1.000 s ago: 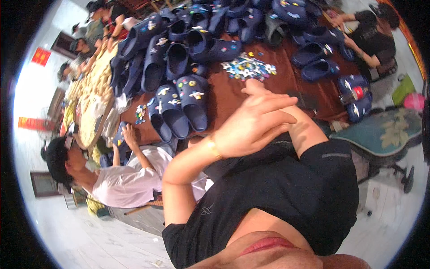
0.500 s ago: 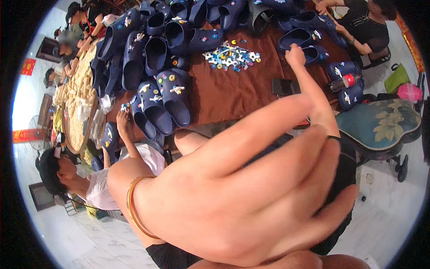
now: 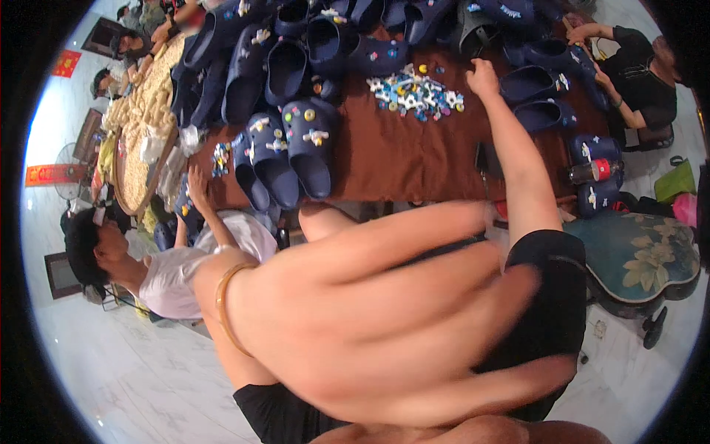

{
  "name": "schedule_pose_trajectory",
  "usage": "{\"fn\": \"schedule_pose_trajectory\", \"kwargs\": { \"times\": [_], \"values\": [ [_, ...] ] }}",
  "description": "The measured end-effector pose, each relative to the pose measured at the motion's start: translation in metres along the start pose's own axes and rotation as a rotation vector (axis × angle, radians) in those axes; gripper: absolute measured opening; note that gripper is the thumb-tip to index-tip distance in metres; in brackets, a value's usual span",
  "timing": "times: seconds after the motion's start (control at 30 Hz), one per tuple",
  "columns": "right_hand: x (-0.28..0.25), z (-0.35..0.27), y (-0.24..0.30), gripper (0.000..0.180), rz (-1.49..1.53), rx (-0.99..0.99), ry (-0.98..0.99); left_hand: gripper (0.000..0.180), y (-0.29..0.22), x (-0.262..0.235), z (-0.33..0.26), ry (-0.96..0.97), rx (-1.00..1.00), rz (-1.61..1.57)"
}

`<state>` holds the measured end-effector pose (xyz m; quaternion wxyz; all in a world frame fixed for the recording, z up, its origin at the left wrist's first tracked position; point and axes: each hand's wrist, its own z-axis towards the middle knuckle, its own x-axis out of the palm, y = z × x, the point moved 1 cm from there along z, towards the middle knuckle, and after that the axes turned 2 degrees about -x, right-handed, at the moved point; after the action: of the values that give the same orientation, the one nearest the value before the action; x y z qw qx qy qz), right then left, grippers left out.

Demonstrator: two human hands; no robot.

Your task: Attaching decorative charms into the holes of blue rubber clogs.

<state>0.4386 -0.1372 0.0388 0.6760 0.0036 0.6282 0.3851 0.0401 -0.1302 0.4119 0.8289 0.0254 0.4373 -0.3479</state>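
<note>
My left hand (image 3: 384, 318) fills the middle of the view, close up and slightly blurred. Its fingers are stretched out and apart, with nothing in them, and a gold bangle (image 3: 222, 311) circles the wrist. Over the table my right hand (image 3: 484, 80) has curled fingers; whatever it may hold is too small to make out. To its left lies a heap of small white, blue and yellow shoe charms (image 3: 418, 95). On its right are a dark blue clog (image 3: 526, 83) and another clog (image 3: 538, 116) below it, both with charms on them.
Many navy clogs (image 3: 285, 70) crowd the brown-covered table (image 3: 399, 163). A dark bottle (image 3: 594, 171) lies on clogs at the right, above a padded chair (image 3: 640, 255). A person in a pale top (image 3: 177, 285) sits at left, another in black (image 3: 640, 74) at right.
My right hand has moved left from the clog toward the charm heap. My left hand stays outstretched, its fingers shifted slightly. The view has shifted, so the table appears further right.
</note>
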Motion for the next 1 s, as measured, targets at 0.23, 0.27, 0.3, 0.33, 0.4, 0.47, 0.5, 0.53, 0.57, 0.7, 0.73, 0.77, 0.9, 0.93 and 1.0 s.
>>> {"fn": "schedule_pose_trajectory", "kwargs": {
  "times": [0.23,0.27,0.3,0.33,0.4,0.47,0.5,0.53,0.57,0.7,0.73,0.77,0.9,0.93,1.0],
  "values": [
    [0.025,0.016,-0.012,0.059,0.091,0.123,0.089,0.035,0.087,0.020,-0.150,-0.011,-0.786,0.093],
    [0.026,0.012,-0.007,0.054,0.117,0.130,0.090,0.031,0.093,0.036,-0.178,-0.041,-0.845,0.015],
    [0.023,0.012,-0.004,0.050,0.074,0.166,0.089,0.030,0.096,0.051,-0.200,-0.030,-0.930,-0.047],
    [0.020,0.009,-0.002,0.046,0.023,0.210,0.092,0.030,0.096,0.065,-0.217,0.009,-1.050,-0.153],
    [0.010,0.005,0.008,0.035,-0.075,0.201,0.098,0.029,0.089,0.086,-0.242,0.079,-1.065,-0.180],
    [0.000,0.008,0.003,0.032,-0.105,0.176,0.079,0.030,0.085,0.103,-0.244,0.079,-1.031,-0.230],
    [-0.003,0.007,0.008,0.030,-0.129,0.156,0.083,0.030,0.083,0.108,-0.247,0.067,-1.030,-0.222],
    [-0.005,0.006,0.015,0.030,-0.128,0.145,0.080,0.030,0.082,0.113,-0.250,0.098,-1.083,-0.279],
    [-0.009,0.004,0.020,0.027,-0.096,0.111,0.015,0.031,0.081,0.117,-0.254,0.129,-1.137,-0.338],
    [-0.040,0.012,0.021,0.025,0.111,-0.056,-0.187,0.032,0.087,0.122,-0.244,0.144,-1.079,-0.314],
    [-0.047,0.010,0.026,0.025,0.112,-0.061,-0.193,0.033,0.088,0.123,-0.242,0.120,-1.034,-0.300],
    [-0.057,0.008,0.030,0.025,0.220,-0.108,-0.191,0.034,0.089,0.123,-0.240,0.098,-0.987,-0.287],
    [-0.105,-0.037,0.083,0.021,0.439,-0.275,-0.089,0.036,0.093,0.128,-0.229,0.010,-0.961,-0.238],
    [-0.113,-0.056,0.101,0.020,0.489,-0.331,0.009,0.038,0.097,0.132,-0.231,-0.050,-0.968,-0.279],
    [-0.127,-0.108,0.141,0.017,0.609,-0.458,0.087,0.039,0.105,0.141,-0.233,-0.116,-0.973,-0.321]
  ]
}}
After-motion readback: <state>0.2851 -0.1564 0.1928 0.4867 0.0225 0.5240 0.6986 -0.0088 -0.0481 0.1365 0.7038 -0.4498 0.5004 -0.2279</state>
